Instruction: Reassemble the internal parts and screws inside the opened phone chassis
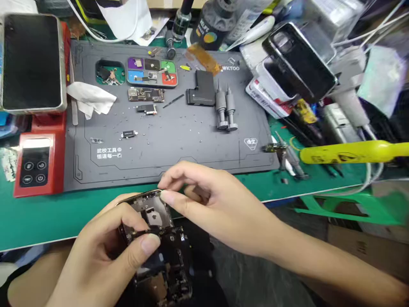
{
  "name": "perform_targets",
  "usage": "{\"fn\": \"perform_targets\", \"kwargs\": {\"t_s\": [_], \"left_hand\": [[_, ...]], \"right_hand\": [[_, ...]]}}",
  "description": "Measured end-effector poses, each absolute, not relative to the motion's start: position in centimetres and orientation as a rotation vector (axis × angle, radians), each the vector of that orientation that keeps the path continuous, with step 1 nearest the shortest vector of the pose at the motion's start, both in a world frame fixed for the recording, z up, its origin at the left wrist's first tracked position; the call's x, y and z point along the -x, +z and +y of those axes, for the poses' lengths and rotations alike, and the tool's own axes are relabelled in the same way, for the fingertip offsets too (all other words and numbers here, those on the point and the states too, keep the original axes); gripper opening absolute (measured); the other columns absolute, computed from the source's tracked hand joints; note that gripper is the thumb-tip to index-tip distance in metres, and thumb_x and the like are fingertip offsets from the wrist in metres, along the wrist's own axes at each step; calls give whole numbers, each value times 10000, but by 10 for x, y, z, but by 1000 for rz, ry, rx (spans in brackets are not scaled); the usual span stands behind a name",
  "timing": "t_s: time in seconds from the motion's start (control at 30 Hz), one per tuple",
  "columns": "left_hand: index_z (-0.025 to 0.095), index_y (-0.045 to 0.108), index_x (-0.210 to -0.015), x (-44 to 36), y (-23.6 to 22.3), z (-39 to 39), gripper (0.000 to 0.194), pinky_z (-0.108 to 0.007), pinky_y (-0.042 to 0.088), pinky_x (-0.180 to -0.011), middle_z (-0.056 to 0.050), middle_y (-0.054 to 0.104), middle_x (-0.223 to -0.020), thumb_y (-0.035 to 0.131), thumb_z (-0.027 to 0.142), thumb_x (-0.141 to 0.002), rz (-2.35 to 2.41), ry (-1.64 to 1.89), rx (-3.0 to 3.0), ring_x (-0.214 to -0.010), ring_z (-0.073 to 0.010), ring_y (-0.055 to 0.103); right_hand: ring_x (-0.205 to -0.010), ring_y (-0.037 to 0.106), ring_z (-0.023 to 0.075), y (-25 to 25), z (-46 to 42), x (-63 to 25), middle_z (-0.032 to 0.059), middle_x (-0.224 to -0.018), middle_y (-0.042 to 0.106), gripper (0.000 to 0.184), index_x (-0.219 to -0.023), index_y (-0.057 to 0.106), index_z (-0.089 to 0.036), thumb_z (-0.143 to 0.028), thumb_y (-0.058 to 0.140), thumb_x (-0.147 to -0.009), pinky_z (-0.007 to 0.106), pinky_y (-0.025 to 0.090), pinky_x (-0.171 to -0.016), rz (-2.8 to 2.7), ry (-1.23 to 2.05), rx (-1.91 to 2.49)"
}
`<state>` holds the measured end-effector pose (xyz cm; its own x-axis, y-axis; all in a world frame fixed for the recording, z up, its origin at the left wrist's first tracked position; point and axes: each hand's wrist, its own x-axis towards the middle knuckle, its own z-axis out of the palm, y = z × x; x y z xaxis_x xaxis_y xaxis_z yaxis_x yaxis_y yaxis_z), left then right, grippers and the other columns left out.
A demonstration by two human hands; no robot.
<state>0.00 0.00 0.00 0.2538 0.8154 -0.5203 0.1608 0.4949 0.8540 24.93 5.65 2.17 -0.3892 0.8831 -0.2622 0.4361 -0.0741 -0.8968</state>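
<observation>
An opened phone frame [159,243] with bare internals is held low in front of the green table edge. My left hand [105,251] grips it from the left, thumb pressed across its middle. My right hand [211,204] comes in from the right and pinches the frame's top edge with thumb and forefinger. Whether something small sits in that pinch is hidden.
A grey work mat [179,145] carries a colored parts tray [152,71], a circuit board [145,94], a black battery [202,88], two grey screwdriver handles [225,107], a white tissue [90,98] and several loose screws. A red heating unit [38,162] stands left; a yellow tool [351,152] lies right.
</observation>
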Motion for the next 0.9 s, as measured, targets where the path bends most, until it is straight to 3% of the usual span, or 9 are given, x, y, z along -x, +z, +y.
{"fn": "perform_targets", "kwargs": {"t_s": [0.1,0.2,0.37,0.7,0.9], "left_hand": [[277,743,-872,-3,3,-7,445,-160,611,-705,13,734,-961,920,668,-991,1289,551,-897,-831,-136,717],[265,718,-862,-4,5,-7,461,-160,578,-657,25,714,-860,926,655,-991,1263,536,-888,-751,-124,676],[236,706,-779,-11,9,4,440,-143,515,-610,35,687,-773,953,548,-965,1211,585,-879,-680,-101,600],[257,715,-777,-12,4,5,346,-120,477,-628,89,612,-745,1037,331,-879,1057,596,-659,-697,-92,519],[261,706,-802,-11,1,4,340,-121,431,-618,92,558,-752,1034,304,-880,1042,591,-630,-708,-97,456]], "right_hand": [[-937,828,112,23,52,-252,-29,-1053,890,131,-1118,774,-211,-104,721,-1061,201,529,-644,-2025,1137,1316],[-969,837,151,23,50,-254,20,-1144,879,100,-1161,806,-189,-146,719,-1135,250,580,-713,-2265,765,1205],[-770,804,158,22,53,-255,12,-1121,876,185,-1078,836,-190,-117,682,-1149,329,503,-543,-2534,396,1057],[-590,715,165,24,64,-252,96,-984,914,332,-1019,870,-90,-53,568,-1152,381,503,-521,-2685,-34,733],[-552,658,146,20,71,-253,51,-859,868,442,-948,833,-139,-48,463,-1171,362,477,-490,-2688,-99,609]]}}
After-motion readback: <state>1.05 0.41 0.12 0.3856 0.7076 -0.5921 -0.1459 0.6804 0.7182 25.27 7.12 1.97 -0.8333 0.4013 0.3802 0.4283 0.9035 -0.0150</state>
